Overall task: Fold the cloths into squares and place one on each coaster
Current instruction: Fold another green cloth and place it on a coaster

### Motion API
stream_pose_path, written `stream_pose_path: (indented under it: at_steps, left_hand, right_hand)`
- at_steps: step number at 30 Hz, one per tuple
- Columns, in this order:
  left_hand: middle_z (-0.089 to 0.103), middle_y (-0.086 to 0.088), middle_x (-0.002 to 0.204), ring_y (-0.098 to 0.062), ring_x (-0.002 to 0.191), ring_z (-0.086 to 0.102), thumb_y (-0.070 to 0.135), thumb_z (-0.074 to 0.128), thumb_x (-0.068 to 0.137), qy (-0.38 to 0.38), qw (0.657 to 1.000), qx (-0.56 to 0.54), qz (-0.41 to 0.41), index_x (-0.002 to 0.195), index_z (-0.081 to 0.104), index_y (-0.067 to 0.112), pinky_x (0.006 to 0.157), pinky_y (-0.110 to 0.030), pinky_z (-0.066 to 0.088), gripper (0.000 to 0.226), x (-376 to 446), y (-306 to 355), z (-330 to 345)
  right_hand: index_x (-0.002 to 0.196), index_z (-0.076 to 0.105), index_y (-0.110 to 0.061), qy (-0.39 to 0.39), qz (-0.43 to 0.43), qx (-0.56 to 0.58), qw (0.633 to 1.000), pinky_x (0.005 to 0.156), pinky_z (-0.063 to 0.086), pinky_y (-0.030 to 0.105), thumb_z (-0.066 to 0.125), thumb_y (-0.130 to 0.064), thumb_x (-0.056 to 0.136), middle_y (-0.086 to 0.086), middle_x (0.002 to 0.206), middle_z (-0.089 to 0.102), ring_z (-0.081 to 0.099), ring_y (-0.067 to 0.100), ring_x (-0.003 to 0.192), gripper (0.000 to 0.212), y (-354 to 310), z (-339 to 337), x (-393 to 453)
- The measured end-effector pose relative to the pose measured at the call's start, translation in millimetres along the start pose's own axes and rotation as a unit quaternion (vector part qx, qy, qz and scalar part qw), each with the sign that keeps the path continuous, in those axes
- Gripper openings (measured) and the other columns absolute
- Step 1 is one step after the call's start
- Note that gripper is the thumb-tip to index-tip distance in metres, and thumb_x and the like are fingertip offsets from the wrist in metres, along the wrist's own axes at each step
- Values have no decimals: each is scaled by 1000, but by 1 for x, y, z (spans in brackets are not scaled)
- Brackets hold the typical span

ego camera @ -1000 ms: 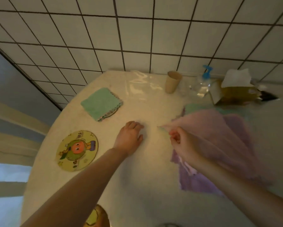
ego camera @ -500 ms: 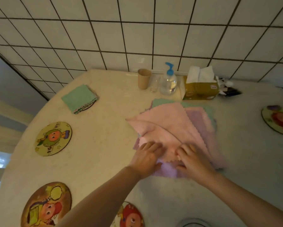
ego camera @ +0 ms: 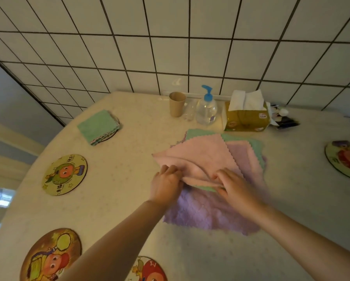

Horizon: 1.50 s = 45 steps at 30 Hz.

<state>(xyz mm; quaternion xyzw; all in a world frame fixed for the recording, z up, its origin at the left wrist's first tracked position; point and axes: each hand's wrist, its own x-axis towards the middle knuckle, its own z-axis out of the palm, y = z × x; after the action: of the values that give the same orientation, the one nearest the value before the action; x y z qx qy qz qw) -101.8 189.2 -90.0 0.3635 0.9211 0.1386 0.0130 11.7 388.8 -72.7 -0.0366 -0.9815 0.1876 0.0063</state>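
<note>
Both hands' fingers pinch pink cloth | left hand | right hand | coaster writing unreadable

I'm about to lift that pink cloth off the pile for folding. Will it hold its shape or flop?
Probably flop: the pink cloth already bunches into soft folds where the left hand and right hand pinch it. It looks thin and light. Its fuzzy surface may drag the purple cloth beneath.
</note>
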Motion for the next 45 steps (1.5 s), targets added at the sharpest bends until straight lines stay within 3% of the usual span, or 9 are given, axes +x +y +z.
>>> stream_pose_path:
  at_steps: [5,10,15,18,25,34,38,42,45]
  left_hand:
    - [62,-13,93,-34,88,59,8,51,85,40,983,-160,-77,88,65,5,70,-40,51,15,3,-28,-40]
    - [62,-9,92,-27,86,62,-9,45,83,126,922,-313,-188,93,67,10,64,-37,58,31,-3,-58,-97]
    - [66,-2,93,-12,88,57,-12,55,79,217,947,-196,-134,95,71,5,75,-7,37,28,-52,-103,-155]
    - [69,-6,94,-14,90,60,-14,64,70,239,965,-100,-36,91,71,6,83,-8,37,30,-106,-133,-162]
    - [69,1,101,-18,97,63,12,61,77,35,991,-128,-18,97,72,16,88,-25,46,23,-271,-178,-93]
    - [67,25,83,-7,84,63,9,61,77,-224,958,-164,-67,94,74,33,69,-14,41,32,-374,-179,-63]
    - [64,31,72,8,74,58,11,73,77,-144,936,-271,-173,71,65,47,65,-11,43,37,-362,-199,-68]
    - [57,12,51,-7,53,48,6,74,80,-60,870,-385,-301,72,68,18,56,-29,47,15,-332,-206,-75]
    - [45,0,56,-17,57,40,12,74,80,-17,846,-394,-360,63,55,2,53,-29,39,27,-307,-212,-69]
  right_hand:
    - [93,61,-27,-14,49,-55,997,60,48,36,64,-15,75,-5,90,62,64,24,77,21,-3,-13,0]
    - [121,61,-5,98,57,116,987,89,39,25,47,12,86,12,121,62,58,29,109,41,-65,-48,23]
    - [115,63,1,160,-12,167,973,87,31,11,49,11,83,17,114,64,58,24,104,37,-129,-54,20]
    - [108,66,1,145,-85,155,973,88,33,11,48,-7,82,15,106,68,60,17,97,32,-158,-32,-1]
    - [125,59,-21,-61,-7,126,990,105,32,20,52,-6,89,-4,133,55,48,10,125,40,-202,65,-99]
    - [96,63,-11,-245,94,103,959,80,47,33,43,-13,85,5,100,66,60,21,94,23,-228,126,-192]
    - [80,66,-13,-161,163,167,959,58,38,21,59,-8,84,-1,76,65,62,17,73,9,-236,118,-181]
    - [80,66,-14,-10,245,244,938,61,43,26,70,-16,82,-6,71,62,57,12,66,6,-229,106,-147]
    - [77,62,-7,27,291,282,914,61,41,30,69,-20,83,3,65,58,53,19,64,16,-222,109,-117]
